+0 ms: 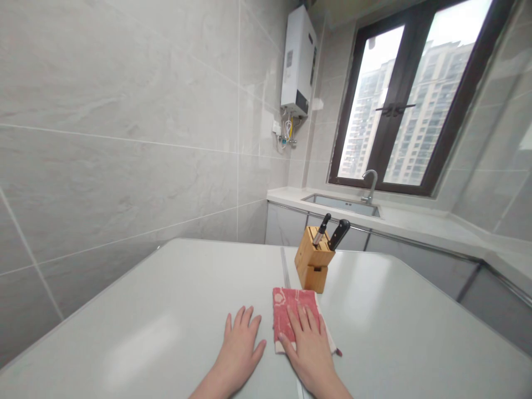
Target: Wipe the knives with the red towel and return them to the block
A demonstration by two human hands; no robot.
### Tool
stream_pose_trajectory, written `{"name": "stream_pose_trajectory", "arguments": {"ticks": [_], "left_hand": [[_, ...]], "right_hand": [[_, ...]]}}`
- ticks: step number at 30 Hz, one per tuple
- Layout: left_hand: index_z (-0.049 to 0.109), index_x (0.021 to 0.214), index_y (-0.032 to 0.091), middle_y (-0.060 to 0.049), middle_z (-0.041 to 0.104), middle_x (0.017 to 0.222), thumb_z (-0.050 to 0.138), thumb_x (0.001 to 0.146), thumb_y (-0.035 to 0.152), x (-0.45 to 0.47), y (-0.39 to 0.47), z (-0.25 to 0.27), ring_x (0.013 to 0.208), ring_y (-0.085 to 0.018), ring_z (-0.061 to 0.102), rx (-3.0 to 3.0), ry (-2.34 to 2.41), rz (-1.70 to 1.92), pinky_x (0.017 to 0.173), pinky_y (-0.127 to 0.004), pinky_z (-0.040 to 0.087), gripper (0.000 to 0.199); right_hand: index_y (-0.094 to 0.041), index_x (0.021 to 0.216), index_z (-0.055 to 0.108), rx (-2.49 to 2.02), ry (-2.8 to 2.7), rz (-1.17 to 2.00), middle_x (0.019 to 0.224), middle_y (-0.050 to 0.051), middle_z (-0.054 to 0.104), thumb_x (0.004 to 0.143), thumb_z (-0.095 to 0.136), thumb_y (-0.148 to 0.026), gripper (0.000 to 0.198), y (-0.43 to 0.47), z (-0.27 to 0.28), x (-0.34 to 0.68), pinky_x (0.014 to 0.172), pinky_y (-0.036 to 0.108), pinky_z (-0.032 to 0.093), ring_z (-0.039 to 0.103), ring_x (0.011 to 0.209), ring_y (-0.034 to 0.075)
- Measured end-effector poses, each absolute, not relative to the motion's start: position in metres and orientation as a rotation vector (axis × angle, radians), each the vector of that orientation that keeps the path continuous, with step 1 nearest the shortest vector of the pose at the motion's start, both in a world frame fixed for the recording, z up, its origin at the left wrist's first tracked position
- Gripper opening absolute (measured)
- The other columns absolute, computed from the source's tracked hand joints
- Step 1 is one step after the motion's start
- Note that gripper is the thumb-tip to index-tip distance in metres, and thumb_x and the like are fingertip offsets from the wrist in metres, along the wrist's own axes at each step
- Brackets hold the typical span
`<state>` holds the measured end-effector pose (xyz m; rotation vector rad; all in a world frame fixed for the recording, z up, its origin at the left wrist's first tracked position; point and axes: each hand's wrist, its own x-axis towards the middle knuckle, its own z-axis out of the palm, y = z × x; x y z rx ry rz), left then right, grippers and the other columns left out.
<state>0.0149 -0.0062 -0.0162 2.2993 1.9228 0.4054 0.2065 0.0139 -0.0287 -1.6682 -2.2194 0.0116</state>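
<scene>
My right hand [308,346] lies flat with fingers spread on a folded red and white cloth [286,302]. The cloth rests on the pale table [199,288], and part of it is hidden under the hand. To its left, my left hand [241,346] is flat on the bare tabletop, fingers apart, holding nothing. Just beyond the cloth stands a wooden knife block [313,263]. Two black-handled tools stick up out of it; the right one is a knife [338,235], while the blade of the slimmer left one [322,228] is hidden in the block.
A grey tiled wall [124,111] runs along the left. Behind the table, a white counter [419,221] holds a sink [344,204] with a faucet [371,185] under a dark-framed window [386,111]. A white water heater [298,61] hangs in the corner.
</scene>
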Motion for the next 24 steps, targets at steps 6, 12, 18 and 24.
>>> {"name": "stream_pose_trajectory", "arguments": {"ticks": [6, 12, 18, 24], "left_hand": [[0.047, 0.125, 0.022, -0.011, 0.038, 0.138, 0.042, 0.079, 0.032, 0.015, -0.006, -0.018, 0.131, -0.029, 0.024, 2.259, 1.912, 0.484, 0.105, -0.055, 0.008, 0.047], [0.038, 0.131, 0.025, -0.007, 0.038, 0.139, 0.042, 0.084, 0.033, 0.021, -0.010, -0.027, 0.132, -0.024, 0.024, 2.265, 1.577, 0.759, 0.109, -0.051, 0.009, 0.048], [0.042, 0.128, 0.021, -0.010, 0.047, 0.131, 0.050, 0.081, 0.030, 0.032, 0.004, -0.014, 0.121, -0.024, 0.040, 1.960, 1.309, 1.021, 0.104, -0.039, 0.028, 0.049], [0.054, 0.109, 0.015, -0.007, 0.066, 0.083, 0.055, 0.074, 0.026, 0.063, 0.041, -0.004, 0.067, -0.015, 0.062, 1.195, 1.284, 1.017, 0.058, -0.026, 0.047, 0.037]], "right_hand": [[-0.021, 0.126, 0.045, -1.544, -1.993, 0.105, 0.133, 0.010, 0.047, 0.083, 0.036, -0.053, 0.055, 0.016, -0.019, 0.215, 0.102, 0.046, 0.028, 0.040, 0.123, 0.027], [-0.019, 0.101, 0.055, -1.366, -1.593, 0.258, 0.101, 0.009, 0.063, 0.086, 0.036, -0.040, 0.032, 0.030, -0.013, 0.244, 0.086, 0.034, 0.045, 0.058, 0.095, 0.020], [-0.019, 0.099, 0.055, -1.420, -1.631, 0.173, 0.086, 0.006, 0.064, 0.083, 0.043, -0.038, 0.028, 0.034, -0.014, 0.256, 0.075, 0.036, 0.046, 0.059, 0.076, 0.021], [-0.018, 0.095, 0.057, -1.299, -1.700, 0.274, 0.091, 0.007, 0.065, 0.084, 0.041, -0.035, 0.026, 0.031, -0.017, 0.253, 0.074, 0.032, 0.047, 0.060, 0.078, 0.020]]}}
